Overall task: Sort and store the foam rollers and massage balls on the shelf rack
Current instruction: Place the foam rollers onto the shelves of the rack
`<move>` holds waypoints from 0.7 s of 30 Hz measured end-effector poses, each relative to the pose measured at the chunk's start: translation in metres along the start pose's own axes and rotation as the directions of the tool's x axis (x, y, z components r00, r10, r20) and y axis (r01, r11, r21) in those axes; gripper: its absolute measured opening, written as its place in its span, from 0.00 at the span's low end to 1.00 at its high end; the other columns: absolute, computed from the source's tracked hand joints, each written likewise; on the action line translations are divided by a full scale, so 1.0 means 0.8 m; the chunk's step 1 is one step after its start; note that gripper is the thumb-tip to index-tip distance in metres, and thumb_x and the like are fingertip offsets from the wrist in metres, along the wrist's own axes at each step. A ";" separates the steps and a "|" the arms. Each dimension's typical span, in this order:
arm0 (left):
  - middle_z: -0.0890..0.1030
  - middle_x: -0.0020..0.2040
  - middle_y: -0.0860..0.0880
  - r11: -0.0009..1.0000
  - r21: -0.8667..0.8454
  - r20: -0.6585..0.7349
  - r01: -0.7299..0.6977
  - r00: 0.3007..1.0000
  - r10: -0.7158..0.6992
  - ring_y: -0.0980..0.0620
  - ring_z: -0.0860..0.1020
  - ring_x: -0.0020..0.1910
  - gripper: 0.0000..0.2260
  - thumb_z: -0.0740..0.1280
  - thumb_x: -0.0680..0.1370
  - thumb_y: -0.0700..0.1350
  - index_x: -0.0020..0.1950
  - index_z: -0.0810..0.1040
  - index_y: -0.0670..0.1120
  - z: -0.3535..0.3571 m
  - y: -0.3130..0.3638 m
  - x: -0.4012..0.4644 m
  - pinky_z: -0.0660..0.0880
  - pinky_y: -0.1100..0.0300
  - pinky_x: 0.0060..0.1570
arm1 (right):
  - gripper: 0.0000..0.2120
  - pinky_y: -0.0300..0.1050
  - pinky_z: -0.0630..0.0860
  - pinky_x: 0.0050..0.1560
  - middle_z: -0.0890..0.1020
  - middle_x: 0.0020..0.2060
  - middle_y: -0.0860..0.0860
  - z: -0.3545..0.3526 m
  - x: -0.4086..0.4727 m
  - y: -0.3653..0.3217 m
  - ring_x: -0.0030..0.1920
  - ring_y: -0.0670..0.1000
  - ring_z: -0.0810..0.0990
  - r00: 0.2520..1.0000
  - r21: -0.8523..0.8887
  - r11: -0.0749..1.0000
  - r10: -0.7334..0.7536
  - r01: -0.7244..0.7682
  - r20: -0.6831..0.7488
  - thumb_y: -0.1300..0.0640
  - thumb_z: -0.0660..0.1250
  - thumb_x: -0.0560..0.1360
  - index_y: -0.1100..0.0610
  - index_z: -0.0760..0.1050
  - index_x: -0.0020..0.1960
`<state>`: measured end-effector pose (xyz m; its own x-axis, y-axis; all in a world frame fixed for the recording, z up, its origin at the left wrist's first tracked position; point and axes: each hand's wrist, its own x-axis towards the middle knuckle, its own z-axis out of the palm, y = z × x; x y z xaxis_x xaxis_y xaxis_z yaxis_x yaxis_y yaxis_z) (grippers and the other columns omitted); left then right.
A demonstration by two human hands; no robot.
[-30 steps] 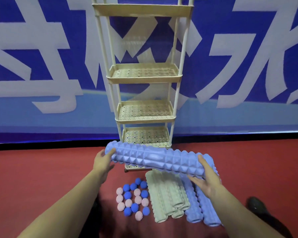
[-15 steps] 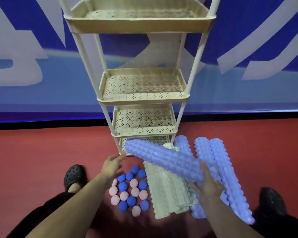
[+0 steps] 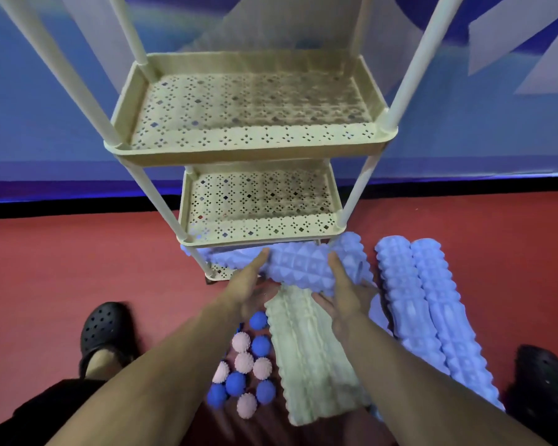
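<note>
A cream shelf rack (image 3: 255, 146) with perforated trays stands on the red floor. Both hands hold a blue studded foam roller (image 3: 298, 263) lying crosswise at the rack's lowest tier, its left end under the tray above. My left hand (image 3: 250, 284) grips its middle from the left, my right hand (image 3: 345, 291) from the right. Pale green rollers (image 3: 313, 355) lie on the floor under my hands. More blue rollers (image 3: 426, 310) lie to the right. Blue and pink spiky massage balls (image 3: 245, 368) cluster at the left of the green ones.
A blue and white banner wall (image 3: 45, 107) runs behind the rack. My black clogs rest on the floor, one at the left (image 3: 105, 329) and one at the right (image 3: 541, 378). Red floor (image 3: 78, 252) spreads on both sides of the rack.
The view has moved closer and lower to the rack. The blue roller has gone forward and down into the lowest tier, and my left hand has taken hold of it again.
</note>
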<state>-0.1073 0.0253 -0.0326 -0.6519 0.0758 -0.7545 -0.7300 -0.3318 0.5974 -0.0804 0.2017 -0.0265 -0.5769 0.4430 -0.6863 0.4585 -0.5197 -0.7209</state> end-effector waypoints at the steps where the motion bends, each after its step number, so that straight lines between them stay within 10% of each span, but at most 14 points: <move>1: 0.83 0.56 0.41 0.999 -0.046 0.006 0.012 1.000 -0.012 0.47 0.82 0.50 0.24 0.69 0.77 0.60 0.60 0.80 0.39 0.004 -0.002 0.007 0.82 0.56 0.50 | 0.42 0.50 0.84 0.38 0.81 0.58 0.53 0.007 0.003 0.005 0.52 0.53 0.85 1.000 -0.036 0.999 -0.005 0.006 0.017 0.45 0.84 0.62 0.56 0.68 0.68; 10: 0.82 0.56 0.43 0.955 -0.284 -0.130 -0.089 0.990 0.053 0.43 0.82 0.53 0.13 0.63 0.83 0.49 0.62 0.76 0.42 0.014 -0.004 0.071 0.78 0.41 0.59 | 0.41 0.56 0.80 0.59 0.81 0.59 0.50 0.038 0.028 0.024 0.57 0.56 0.82 0.988 -0.602 0.784 -0.095 0.150 0.122 0.27 0.72 0.62 0.49 0.74 0.67; 16: 0.80 0.53 0.45 0.948 -0.258 -0.284 -0.188 0.952 0.111 0.46 0.80 0.50 0.09 0.56 0.83 0.40 0.55 0.75 0.45 -0.022 0.005 0.105 0.81 0.49 0.46 | 0.24 0.50 0.68 0.66 0.71 0.63 0.52 0.037 0.039 0.017 0.66 0.57 0.70 0.893 -0.834 0.360 -0.332 0.418 0.304 0.36 0.69 0.74 0.48 0.78 0.64; 21: 0.81 0.50 0.44 0.938 -0.275 -0.288 -0.212 0.949 0.130 0.45 0.81 0.48 0.09 0.58 0.86 0.44 0.56 0.75 0.42 -0.027 0.003 0.135 0.82 0.50 0.52 | 0.24 0.48 0.64 0.71 0.69 0.67 0.49 0.025 0.066 0.027 0.69 0.54 0.67 0.857 -0.841 0.253 -0.343 0.478 0.384 0.38 0.69 0.75 0.47 0.75 0.67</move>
<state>-0.1747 0.0127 -0.1186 -0.6543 -0.2424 -0.7163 -0.4899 -0.5857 0.6457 -0.1143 0.1989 -0.0764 -0.9115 0.2769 -0.3041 0.4086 0.6944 -0.5923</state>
